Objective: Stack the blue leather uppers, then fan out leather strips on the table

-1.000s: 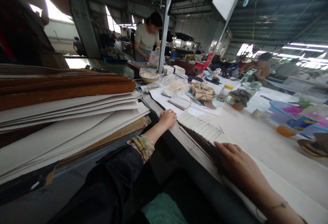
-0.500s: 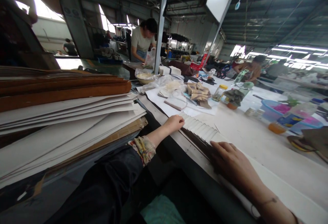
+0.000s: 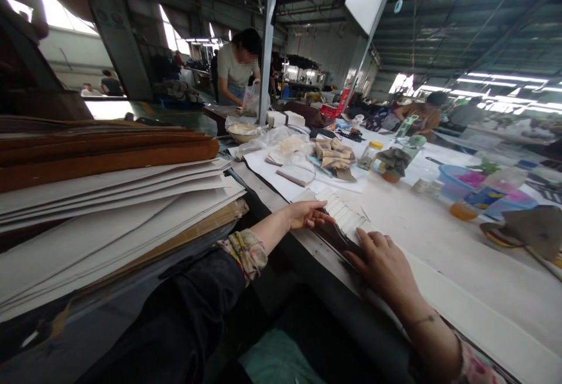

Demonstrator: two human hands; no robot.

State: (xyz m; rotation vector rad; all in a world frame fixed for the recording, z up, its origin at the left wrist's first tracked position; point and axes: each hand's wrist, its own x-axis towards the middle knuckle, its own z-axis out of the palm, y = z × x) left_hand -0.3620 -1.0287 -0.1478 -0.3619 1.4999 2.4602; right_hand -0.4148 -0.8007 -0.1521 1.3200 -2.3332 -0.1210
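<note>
A fanned row of white strips [image 3: 345, 211] with dark brown undersides lies along the table's near edge, each piece overlapping its neighbour. At the far left end of this row is my left hand [image 3: 307, 214], its palm turned partly up, with thumb and fingers apart beside the strips' ends. My right hand [image 3: 386, 264] is closed over the nearer right end. Its fingers lie on the white top and its thumb sits lower, against the dark edge. What is under the right palm is hidden.
Stacked white sheets [image 3: 109, 237] and brown sheets [image 3: 109, 158] stand on my left. Across the table [image 3: 408, 226] are tan folded pieces [image 3: 334, 156], a yellow-lidded jar [image 3: 370, 156], a bottle [image 3: 487, 194] and a blue basin [image 3: 452, 182]. A person [image 3: 239, 68] works beyond a metal post [image 3: 267, 50].
My left hand has opened from a closed pinch and moved slightly right along the strips. My right hand has shifted a little left and up; the fanned row looks shorter between them.
</note>
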